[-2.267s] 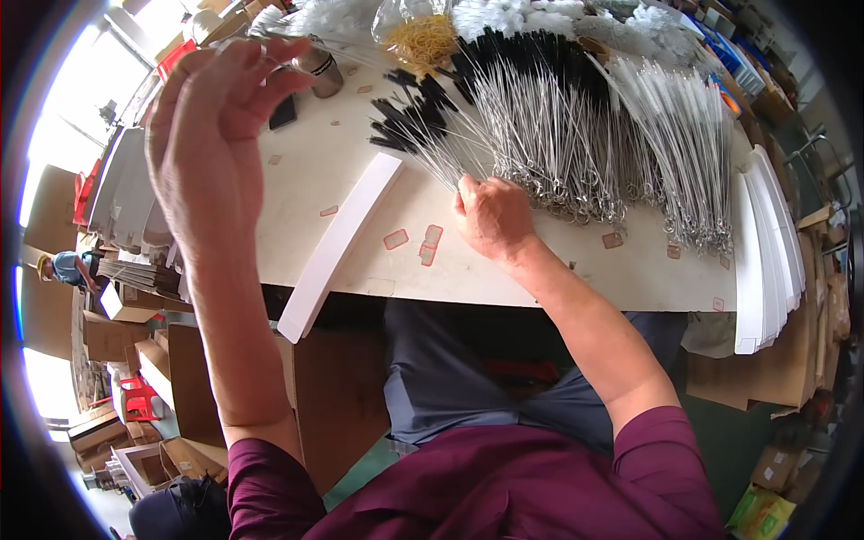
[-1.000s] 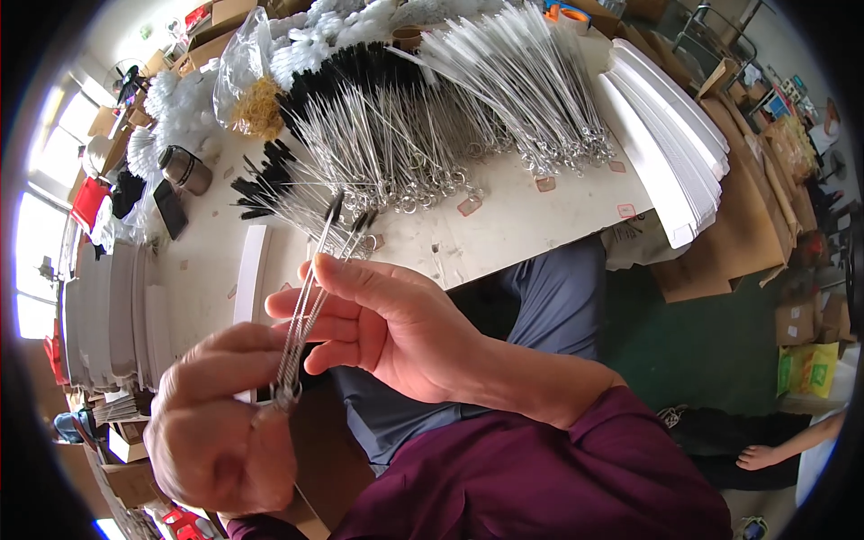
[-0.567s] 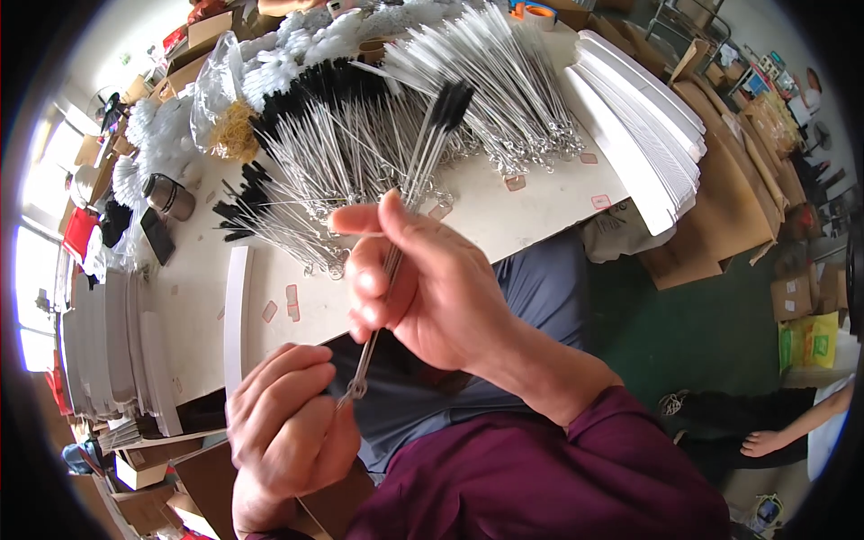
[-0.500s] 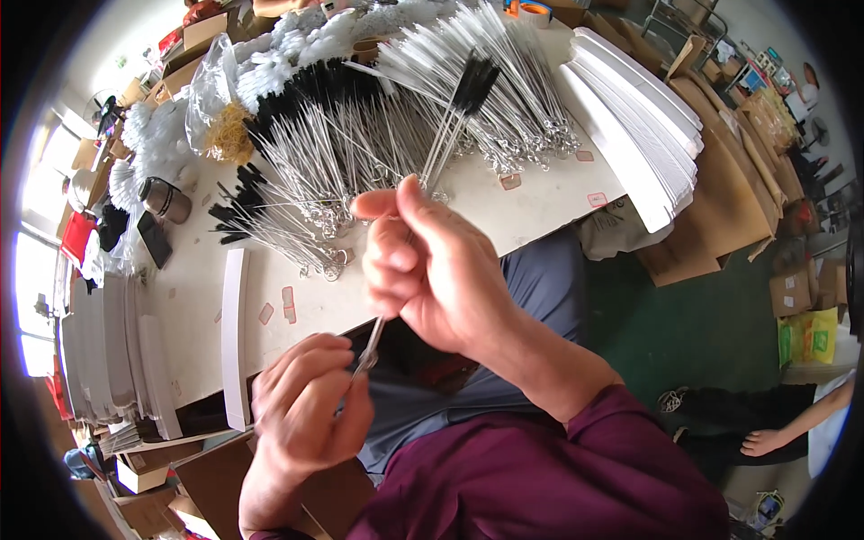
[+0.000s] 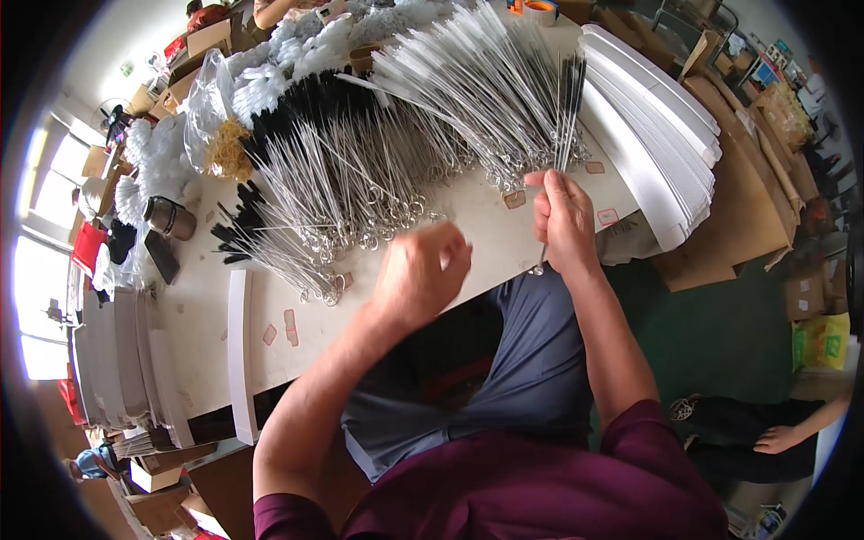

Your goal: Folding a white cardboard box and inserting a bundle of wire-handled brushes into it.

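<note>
Upright in my right hand (image 5: 565,220) is a small bundle of wire brushes (image 5: 571,99) with black bristles, its ringed ends coming out below my fist over the table's front edge. My left hand (image 5: 418,274) is over the table edge, smeared by motion, its fingers curled; whether anything is in them I cannot make out. Just beyond it lies a large heap of black-bristled wire brushes (image 5: 333,153), rings toward me. White-bristled wire brushes (image 5: 477,99) are piled to its right, behind my right hand. A smaller bunch of black brushes (image 5: 270,238) lies at left.
White card strips (image 5: 652,117) are stacked on the right, beside brown cardboard (image 5: 733,171). More strips (image 5: 126,360) stand at left, with one long white strip (image 5: 240,351) nearer. A metal cup (image 5: 169,218) and clear bag (image 5: 207,108) are far left. A co-worker's hand (image 5: 779,439) shows at right.
My right hand has moved right with the black-bristled brushes, now in front of the white-bristled pile. My left hand has come off their ringed ends and moved up and right toward the black heap.
</note>
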Demonstrator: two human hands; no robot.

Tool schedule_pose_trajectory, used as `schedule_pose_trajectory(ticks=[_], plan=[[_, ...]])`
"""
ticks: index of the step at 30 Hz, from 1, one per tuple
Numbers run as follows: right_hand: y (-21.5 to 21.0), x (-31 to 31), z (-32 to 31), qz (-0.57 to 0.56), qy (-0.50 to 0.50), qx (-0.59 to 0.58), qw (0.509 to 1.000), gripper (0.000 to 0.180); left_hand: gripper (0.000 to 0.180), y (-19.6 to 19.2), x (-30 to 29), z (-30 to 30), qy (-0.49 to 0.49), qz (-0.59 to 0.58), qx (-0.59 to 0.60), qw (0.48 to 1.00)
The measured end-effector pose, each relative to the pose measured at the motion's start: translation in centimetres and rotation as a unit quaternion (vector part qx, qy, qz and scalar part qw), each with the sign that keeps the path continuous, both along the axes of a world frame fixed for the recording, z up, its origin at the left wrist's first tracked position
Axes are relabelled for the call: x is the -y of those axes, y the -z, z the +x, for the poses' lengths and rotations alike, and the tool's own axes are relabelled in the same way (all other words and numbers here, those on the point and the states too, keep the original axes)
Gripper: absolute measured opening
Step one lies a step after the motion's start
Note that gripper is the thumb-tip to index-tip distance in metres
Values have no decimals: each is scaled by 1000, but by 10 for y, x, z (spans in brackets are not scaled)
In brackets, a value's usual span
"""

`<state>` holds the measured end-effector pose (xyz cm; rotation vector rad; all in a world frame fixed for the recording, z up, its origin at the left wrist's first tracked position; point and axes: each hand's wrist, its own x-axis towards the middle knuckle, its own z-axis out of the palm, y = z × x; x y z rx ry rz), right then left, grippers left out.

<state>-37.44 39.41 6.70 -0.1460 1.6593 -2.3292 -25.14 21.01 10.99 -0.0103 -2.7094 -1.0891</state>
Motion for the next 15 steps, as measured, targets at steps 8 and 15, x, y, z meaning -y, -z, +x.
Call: schedule_pose_trajectory(ticks=[8, 15], plan=[[29, -7, -11, 47, 18, -59, 997, 36, 20, 26, -8, -115, -66, -163, -136, 975], [28, -9, -8, 19, 19, -17, 1000, 36, 13, 47, 0, -137, -23, -286, -163, 944]])
